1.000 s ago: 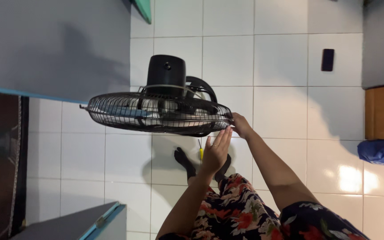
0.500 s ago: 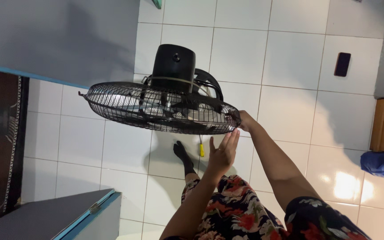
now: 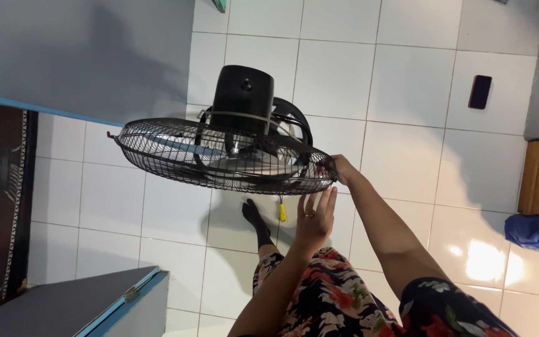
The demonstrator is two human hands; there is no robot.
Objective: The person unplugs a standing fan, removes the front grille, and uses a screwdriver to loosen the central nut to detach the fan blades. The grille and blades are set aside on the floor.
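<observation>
A black fan (image 3: 232,146) with a wire grille stands on the white tiled floor (image 3: 407,81), centre frame. The right hand (image 3: 342,170) grips the grille rim at its 3 o'clock edge, fingers closed on the wire. The left hand (image 3: 315,218), at 5 o'clock just below the rim, is spread flat, holding nothing. A dark phone (image 3: 480,92) lies well apart at 2 o'clock.

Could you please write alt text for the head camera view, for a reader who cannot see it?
Seen from above, a person's right hand grips the rim of a black fan's wire guard, while the left hand hovers open just below it. The fan stands on a white tiled floor; a dark phone lies nearby.
</observation>
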